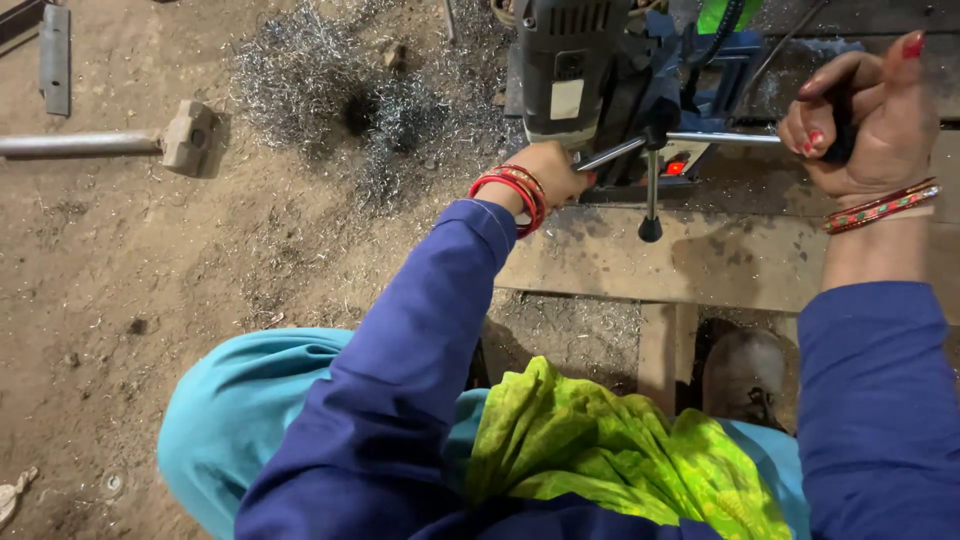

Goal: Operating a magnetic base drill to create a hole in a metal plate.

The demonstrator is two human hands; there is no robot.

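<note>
A grey drill press (570, 70) stands on a dirty wooden board (700, 265) at the top middle. My right hand (865, 115) is closed around the black knob at the end of the machine's metal feed lever (725, 138). My left hand (555, 172), with red bangles at the wrist, reaches under the drill head; its fingers are hidden by the machine, and what they touch cannot be seen. Another lever spoke with a black ball end (651, 228) hangs down between my hands. A small red light (676, 167) glows on the base.
Piles of metal shavings (340, 90) cover the dirt floor left of the machine. A metal pipe with a block end (150, 140) lies at the left. A metal bracket (55, 55) sits top left. My blue-clad knees and a green cloth (600, 450) fill the foreground.
</note>
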